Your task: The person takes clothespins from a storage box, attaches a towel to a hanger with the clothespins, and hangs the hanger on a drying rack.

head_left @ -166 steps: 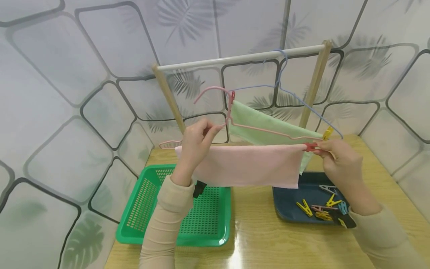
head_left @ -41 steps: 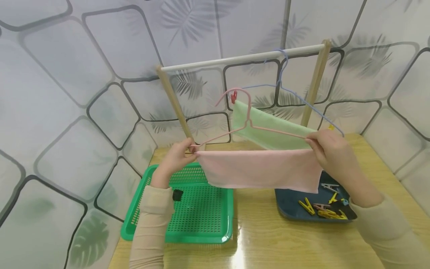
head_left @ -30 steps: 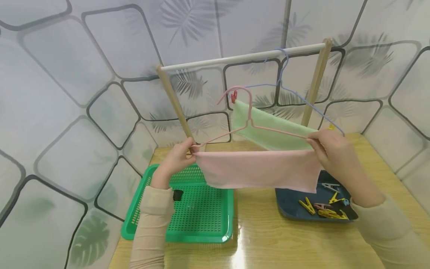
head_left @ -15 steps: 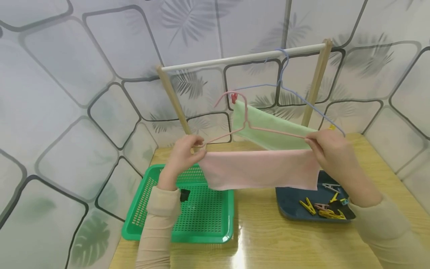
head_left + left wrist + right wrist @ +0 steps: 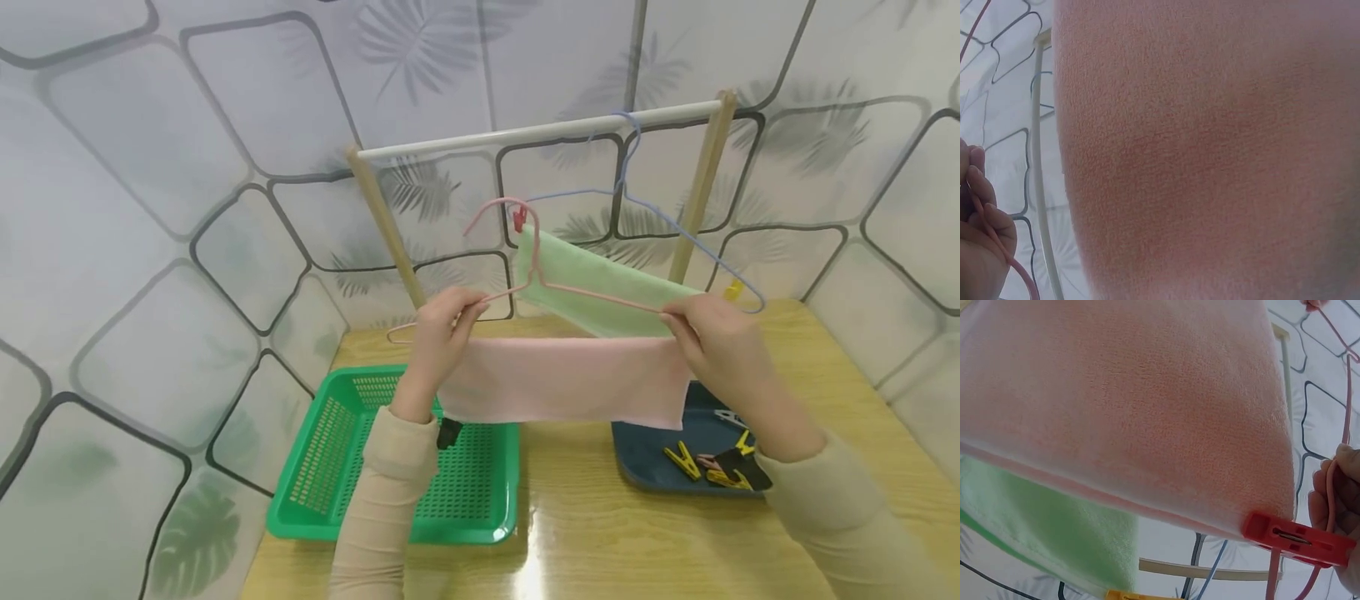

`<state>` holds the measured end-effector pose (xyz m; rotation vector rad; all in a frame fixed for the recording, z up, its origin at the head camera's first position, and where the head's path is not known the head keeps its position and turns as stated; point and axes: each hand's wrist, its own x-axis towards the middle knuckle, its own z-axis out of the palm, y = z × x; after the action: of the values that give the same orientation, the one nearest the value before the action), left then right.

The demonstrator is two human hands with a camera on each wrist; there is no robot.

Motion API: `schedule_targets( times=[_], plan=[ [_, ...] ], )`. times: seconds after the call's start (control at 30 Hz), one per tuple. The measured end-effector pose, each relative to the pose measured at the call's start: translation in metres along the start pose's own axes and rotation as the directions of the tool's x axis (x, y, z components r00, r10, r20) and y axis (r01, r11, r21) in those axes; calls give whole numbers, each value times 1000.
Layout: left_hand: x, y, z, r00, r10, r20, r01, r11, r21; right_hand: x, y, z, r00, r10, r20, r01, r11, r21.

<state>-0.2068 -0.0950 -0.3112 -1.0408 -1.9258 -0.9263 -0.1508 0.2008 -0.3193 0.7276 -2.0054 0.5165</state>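
Observation:
A pink clothes hanger (image 5: 600,295) is held up between both hands, its hook free in the air. Over its lower bar hangs a folded pink towel (image 5: 570,379). My left hand (image 5: 442,342) pinches the hanger's left arm, and in the left wrist view its fingers curl round the pink wire. Toward the other end, my right hand (image 5: 720,346) grips the right arm. In the right wrist view a red clothespin (image 5: 1297,539) clamps the towel's corner to the bar, beside the right hand. Whether the towel's left end bears a clothespin is hidden.
Behind, a blue hanger (image 5: 667,221) with a green towel (image 5: 592,275) hangs from the white rod (image 5: 540,132). Below left stands a green basket (image 5: 300,467). A dark blue tray (image 5: 645,458) with several clothespins (image 5: 682,461) lies below right.
The right hand has gone from pinching the red clothespin to gripping the hanger's arm. My left hand reached the hanger's left end, then slid back inward. Lately the hanger has shifted slightly left.

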Motion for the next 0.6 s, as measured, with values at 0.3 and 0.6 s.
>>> schedule_targets(
  times=[0.3,0.6],
  plan=[
    [-4,-7,-15,999,17,-35,-17,1000,0,-1,4,-2,998,56,10,-57,995,81],
    [-55,-65,-48,988,-95,-120,90,995,-47,-25,22,-2,990,125,58,-130,988,82]
  ],
)
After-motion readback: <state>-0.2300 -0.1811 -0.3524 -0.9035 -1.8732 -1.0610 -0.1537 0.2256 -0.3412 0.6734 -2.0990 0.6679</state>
